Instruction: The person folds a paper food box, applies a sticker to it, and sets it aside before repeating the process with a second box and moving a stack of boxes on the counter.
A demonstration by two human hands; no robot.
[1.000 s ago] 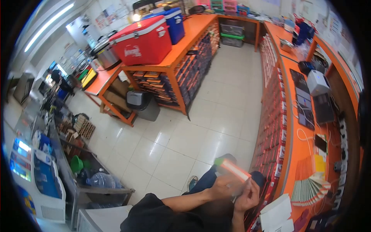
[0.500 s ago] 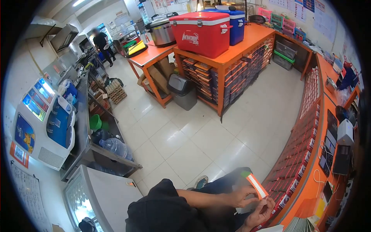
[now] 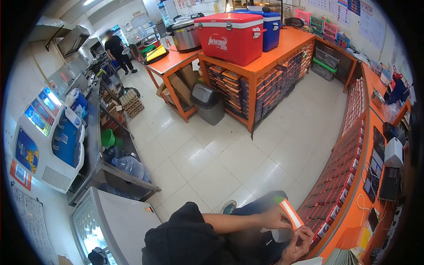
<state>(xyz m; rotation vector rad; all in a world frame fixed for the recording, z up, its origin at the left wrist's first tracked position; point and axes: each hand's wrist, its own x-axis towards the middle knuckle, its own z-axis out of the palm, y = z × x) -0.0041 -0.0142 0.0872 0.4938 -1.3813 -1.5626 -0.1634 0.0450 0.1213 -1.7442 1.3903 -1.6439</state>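
An orange strip (image 3: pixel 291 213) with a white zigzag pattern and a green end is held over my lap, near the bottom right. My left hand (image 3: pixel 277 219) has its fingers closed on the strip's side. At the strip's lower end, my right hand (image 3: pixel 300 242) pinches it between thumb and fingers. A pale, whitish sheet (image 3: pixel 280 235) shows just beneath my hands, partly hidden by them.
An orange counter (image 3: pixel 349 212) with stacked red boxes curves along the right. Ahead stand a grey bin (image 3: pixel 207 105) and an orange table with a red cooler (image 3: pixel 229 39). A white freezer (image 3: pixel 128 221) is lower left. Another person (image 3: pixel 116 49) stands far back.
My right hand has risen slightly around the strip's lower end, and the strip has shifted a little left. The far person has turned and moved slightly, now with a pale item in hand.
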